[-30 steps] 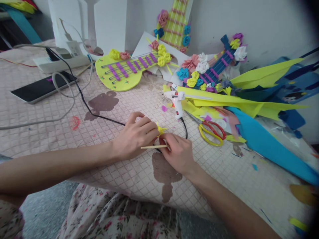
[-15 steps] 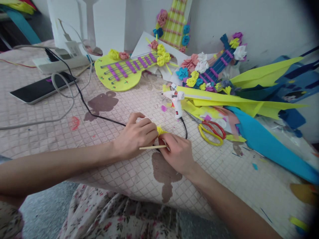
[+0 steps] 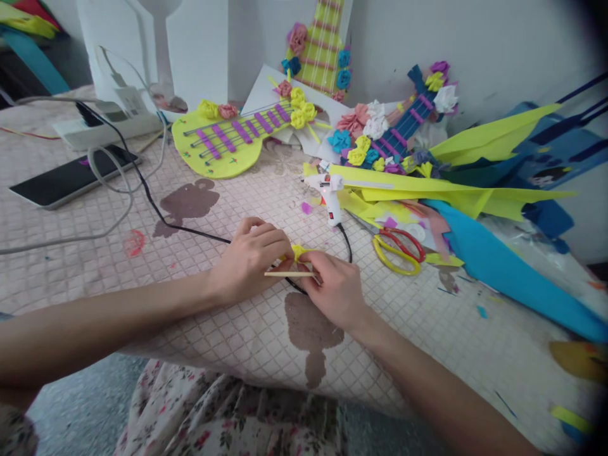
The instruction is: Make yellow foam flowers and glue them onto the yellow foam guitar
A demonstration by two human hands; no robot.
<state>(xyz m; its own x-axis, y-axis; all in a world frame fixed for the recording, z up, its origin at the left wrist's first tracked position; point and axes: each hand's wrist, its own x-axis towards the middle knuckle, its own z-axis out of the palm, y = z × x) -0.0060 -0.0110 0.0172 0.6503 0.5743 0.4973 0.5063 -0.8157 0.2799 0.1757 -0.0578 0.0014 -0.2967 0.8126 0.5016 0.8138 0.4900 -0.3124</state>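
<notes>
Both hands meet over the near middle of the quilted table cover. Between their fingertips is a small yellow crepe paper piece (image 3: 299,252), partly hidden by the fingers. My left hand (image 3: 254,256) pinches its left side, fingers curled. My right hand (image 3: 335,285) closes on its right side and also holds a thin wooden stick (image 3: 287,274), which points left below the paper. A black cord runs beneath the hands. Beyond them a white glue gun (image 3: 331,197) rests on the cover, with red-and-yellow-handled scissors (image 3: 398,251) to its right.
A yellow paper guitar (image 3: 221,142) lies at the back, beside a blue flower-trimmed one (image 3: 396,139). At the left are a phone (image 3: 71,177) and a power strip (image 3: 102,130) with cables. Yellow paper and a blue strip (image 3: 513,272) spread across the right.
The view has shifted slightly, moving most objects a little left. My fingers have parted slightly around the yellow paper, showing more of it; both hands still hold it.
</notes>
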